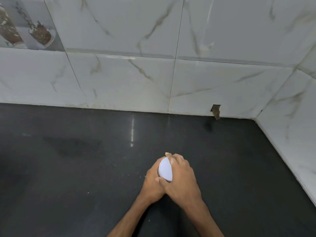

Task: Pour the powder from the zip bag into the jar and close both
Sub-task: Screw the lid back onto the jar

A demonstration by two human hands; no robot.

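Jar (162, 175) capped by a white lid (165, 169), tilted toward the left; its body is hidden by the hands. Pale specks (142, 177) lie just left of the jar on the dark countertop (68, 159). Well behind the jar rises a marble-tiled wall (119, 74) with a small hole (216, 111) at its base. Left hand (152, 183) wraps the jar body; right hand (181, 175) curls over the lid rim, thumbs touching, forearms converging.
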